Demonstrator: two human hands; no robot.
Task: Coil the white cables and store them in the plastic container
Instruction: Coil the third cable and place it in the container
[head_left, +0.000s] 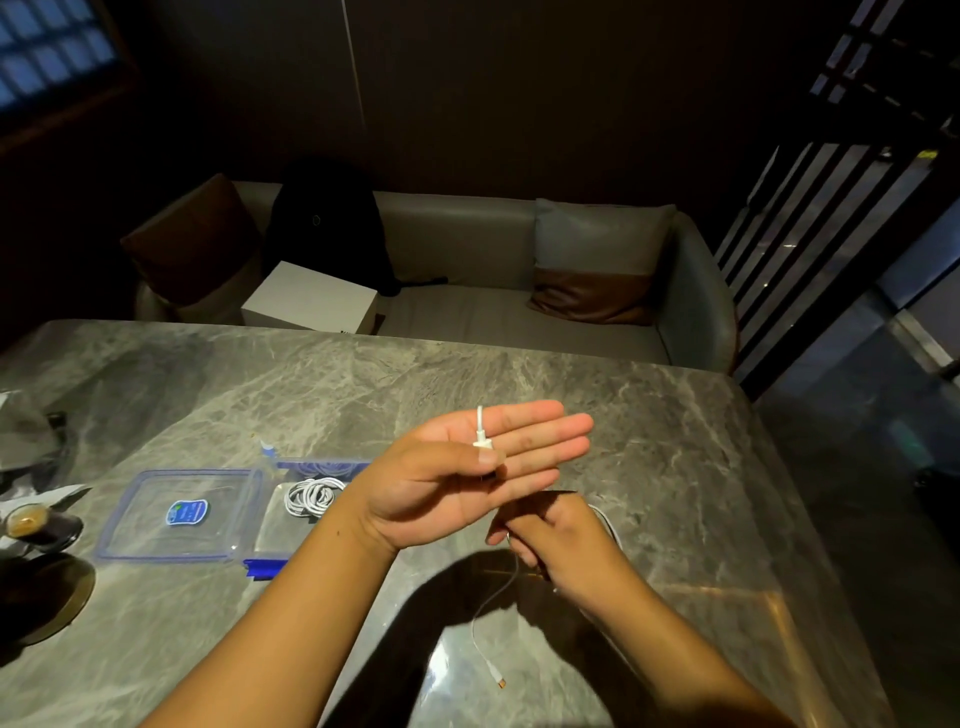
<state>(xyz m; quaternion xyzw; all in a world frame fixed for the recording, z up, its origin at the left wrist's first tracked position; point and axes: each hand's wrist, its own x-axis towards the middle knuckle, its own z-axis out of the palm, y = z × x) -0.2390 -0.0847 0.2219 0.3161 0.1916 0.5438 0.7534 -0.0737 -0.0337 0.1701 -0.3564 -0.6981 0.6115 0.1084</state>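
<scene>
My left hand is raised over the table, palm up and fingers straight, with its thumb pressing the plug end of a white cable against the palm. My right hand sits lower and nearer, fingers curled round the same cable. From it the cable hangs down to a loose plug near the table's front. A coiled white cable lies inside the clear plastic container, left of my hands. Its blue-rimmed lid lies flat beside it.
A dark cup of drink and a round dark plate stand at the table's left edge. Behind the grey marble table is a sofa with a white box, a black bag and cushions.
</scene>
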